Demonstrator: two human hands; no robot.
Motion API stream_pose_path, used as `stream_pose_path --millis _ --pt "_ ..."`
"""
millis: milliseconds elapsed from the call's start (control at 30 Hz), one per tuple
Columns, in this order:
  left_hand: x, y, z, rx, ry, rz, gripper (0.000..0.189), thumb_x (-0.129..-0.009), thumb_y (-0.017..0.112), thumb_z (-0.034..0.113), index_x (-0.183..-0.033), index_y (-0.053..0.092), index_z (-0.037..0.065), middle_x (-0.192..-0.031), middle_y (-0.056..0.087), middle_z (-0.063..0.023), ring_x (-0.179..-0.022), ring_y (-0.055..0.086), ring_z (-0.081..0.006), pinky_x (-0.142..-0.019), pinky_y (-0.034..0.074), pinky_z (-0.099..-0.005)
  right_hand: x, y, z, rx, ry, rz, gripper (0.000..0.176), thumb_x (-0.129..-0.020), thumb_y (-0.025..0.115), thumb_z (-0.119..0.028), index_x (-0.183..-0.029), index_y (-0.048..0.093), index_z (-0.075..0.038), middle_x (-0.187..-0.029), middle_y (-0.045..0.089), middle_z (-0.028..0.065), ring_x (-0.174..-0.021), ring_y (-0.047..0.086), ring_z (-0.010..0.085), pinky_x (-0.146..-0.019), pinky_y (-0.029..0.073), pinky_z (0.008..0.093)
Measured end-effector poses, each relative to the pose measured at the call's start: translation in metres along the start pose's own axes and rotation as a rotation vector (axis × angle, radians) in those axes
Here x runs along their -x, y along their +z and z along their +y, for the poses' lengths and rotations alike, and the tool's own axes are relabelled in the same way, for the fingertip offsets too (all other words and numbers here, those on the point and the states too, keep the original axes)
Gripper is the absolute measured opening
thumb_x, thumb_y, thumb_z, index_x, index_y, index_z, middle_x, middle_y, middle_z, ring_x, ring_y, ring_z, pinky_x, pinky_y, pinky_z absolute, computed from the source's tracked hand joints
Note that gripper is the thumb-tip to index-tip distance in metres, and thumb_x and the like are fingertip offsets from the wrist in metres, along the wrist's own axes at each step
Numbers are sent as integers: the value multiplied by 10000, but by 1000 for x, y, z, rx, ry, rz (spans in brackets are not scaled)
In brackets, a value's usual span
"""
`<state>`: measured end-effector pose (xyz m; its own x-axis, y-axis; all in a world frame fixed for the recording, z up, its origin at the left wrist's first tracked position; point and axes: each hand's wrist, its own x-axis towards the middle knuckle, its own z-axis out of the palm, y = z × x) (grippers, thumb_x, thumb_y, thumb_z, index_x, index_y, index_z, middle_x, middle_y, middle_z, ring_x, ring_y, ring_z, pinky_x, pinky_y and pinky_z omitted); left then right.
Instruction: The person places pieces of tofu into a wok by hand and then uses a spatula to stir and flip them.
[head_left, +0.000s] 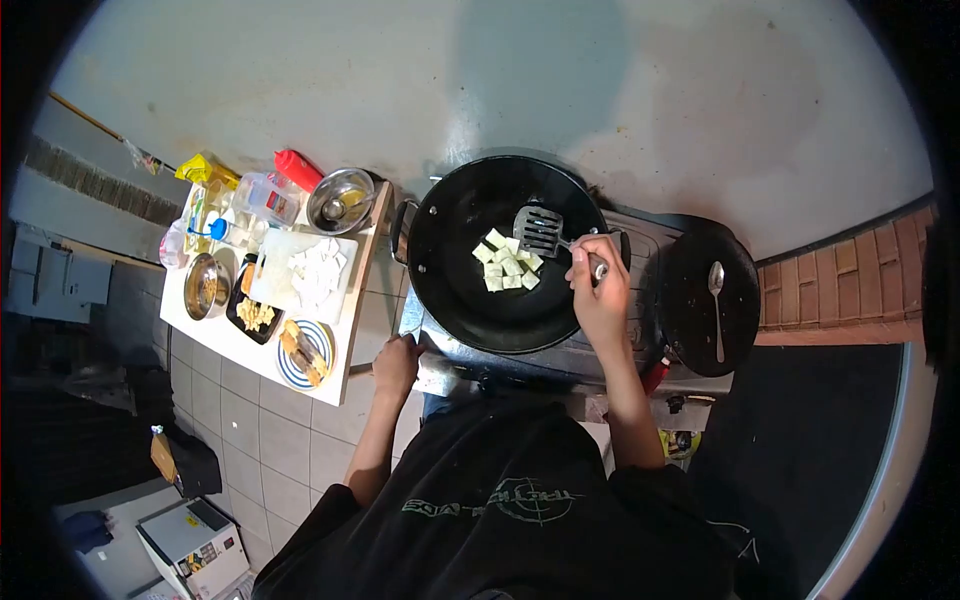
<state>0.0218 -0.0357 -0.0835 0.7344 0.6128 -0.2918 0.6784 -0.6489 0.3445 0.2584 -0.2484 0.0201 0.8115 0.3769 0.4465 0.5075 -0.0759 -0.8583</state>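
Observation:
My right hand is closed around the handle of a slotted spatula. The spatula's dark blade hangs over a large black pan, touching or just above several pale cubes that look like tofu. These cubes sit in a loose cluster near the pan's middle. Left of the pan and lower, my left hand is closed in a fist beside the stove's edge. A thin shiny tip shows just above that fist, but what it belongs to is hidden by the fingers.
On the left, a white table bears a cutting board with white pieces, a striped plate, metal bowls, bottles and a red squeeze bottle. At right, a spoon lies on a round black surface.

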Motion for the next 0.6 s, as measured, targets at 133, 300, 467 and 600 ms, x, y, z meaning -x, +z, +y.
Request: stream_pose_path --millis 133,300,467,600 --pt "-8 6 -3 -116 4 -21 198 -887 664 260 -899 682 62 -942 672 -158 -877 684 -366 -737 547 -491 -2 0 -10 13 77 -51 63 -939 574 -10 -904 528 16 -884 557 120 -766 567 236 -721 462 305" --pt "-13 4 -7 -181 74 -45 177 -892 647 256 -910 691 85 -957 674 -148 -880 687 -362 -746 553 -484 3 -1 -8 -32 48 -43 69 -939 576 -20 -902 528 12 -892 557 115 -752 555 228 -713 461 303" --pt "-12 3 -7 -181 74 -40 192 -890 653 267 -909 689 80 -953 673 -149 -876 685 -364 -735 549 -490 6 1 -18 41 50 -48 71 -940 574 -19 -899 527 14 -897 558 112 -741 544 216 -700 457 296" --pt "-13 3 -6 -174 68 -43 212 -884 665 284 -905 686 75 -948 673 -150 -872 684 -364 -726 545 -494 7 5 -18 21 64 -57 65 -934 577 -5 -898 527 15 -896 560 113 -738 549 211 -688 458 292"
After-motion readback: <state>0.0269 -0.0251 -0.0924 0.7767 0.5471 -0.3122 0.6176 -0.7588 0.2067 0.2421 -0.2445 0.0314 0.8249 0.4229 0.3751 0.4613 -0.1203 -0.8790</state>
